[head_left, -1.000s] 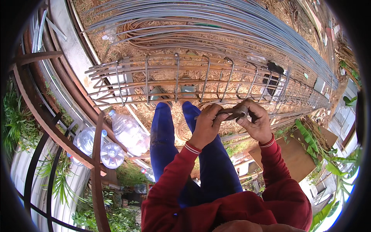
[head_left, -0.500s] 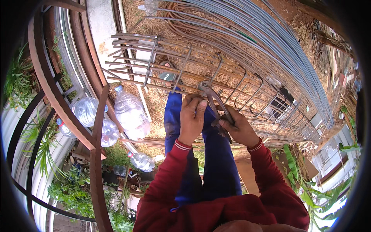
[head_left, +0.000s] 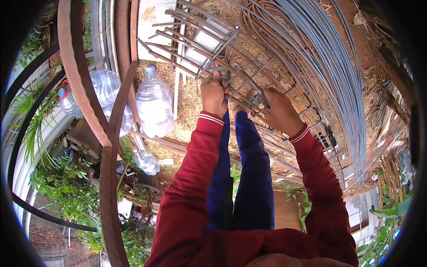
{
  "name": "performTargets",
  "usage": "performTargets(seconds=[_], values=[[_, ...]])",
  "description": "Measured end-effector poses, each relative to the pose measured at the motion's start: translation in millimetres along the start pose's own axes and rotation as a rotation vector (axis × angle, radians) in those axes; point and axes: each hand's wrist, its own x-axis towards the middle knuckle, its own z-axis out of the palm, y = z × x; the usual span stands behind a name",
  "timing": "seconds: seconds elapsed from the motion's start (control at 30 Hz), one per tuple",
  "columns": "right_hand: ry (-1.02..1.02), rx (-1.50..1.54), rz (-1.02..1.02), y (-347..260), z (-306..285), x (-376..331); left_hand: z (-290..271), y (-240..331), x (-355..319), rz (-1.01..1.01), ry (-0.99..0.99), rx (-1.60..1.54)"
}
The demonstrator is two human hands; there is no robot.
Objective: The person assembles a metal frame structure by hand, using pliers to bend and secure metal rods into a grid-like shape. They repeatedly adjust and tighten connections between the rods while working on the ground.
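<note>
Two hands (head_left: pixel 215 93) (head_left: pixel 279 110), one rebar cage (head_left: pixel 209 42)

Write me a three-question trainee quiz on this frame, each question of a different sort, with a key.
1. True or false: both hands are at the rebar cage.
2. The big clear bottle lies on which side of the left hand? A) person's left B) person's right
3. What colour are the sleeves?

Key: 1 true: the left hand and the right hand both grip its bars. 2 A. 3 red.
</note>
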Motion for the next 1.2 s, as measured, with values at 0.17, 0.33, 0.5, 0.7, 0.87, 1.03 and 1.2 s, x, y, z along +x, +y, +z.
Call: performTargets(seconds=[0.17, 0.33, 0.5, 0.7, 0.87, 1.03, 1.2], values=[[-0.15, 0.102, 0.149, 2.6, 17.2, 38.5, -5.7, 3.4, -7.0, -0.022, 0.013, 0.131], [-0.186, 0.406, 0.359, 3.8, 36.0, 48.4, -9.2, 19.6, -3.2, -0.072, -0.009, 0.068], [-0.19, 0.167, 0.311, 0.2, 42.8, 59.7, -16.3, 33.0, -0.8, -0.14, -0.063, 0.037], [-0.135, 0.024, 0.196, -9.1, 48.9, 65.6, -24.3, 39.3, 0.1, -0.171, -0.095, -0.001], [-0.131, -0.137, 0.172, -15.7, 57.1, 65.8, -22.9, 38.5, -0.2, -0.164, -0.091, 0.054], [-0.153, -0.148, 0.154, -24.6, 49.7, 70.5, -24.4, 33.5, 1.1, -0.153, -0.058, 0.158], [-0.317, -0.147, 0.215, -36.6, 26.8, 80.9, -28.1, 13.9, 11.2, 0.005, -0.067, 0.331]])
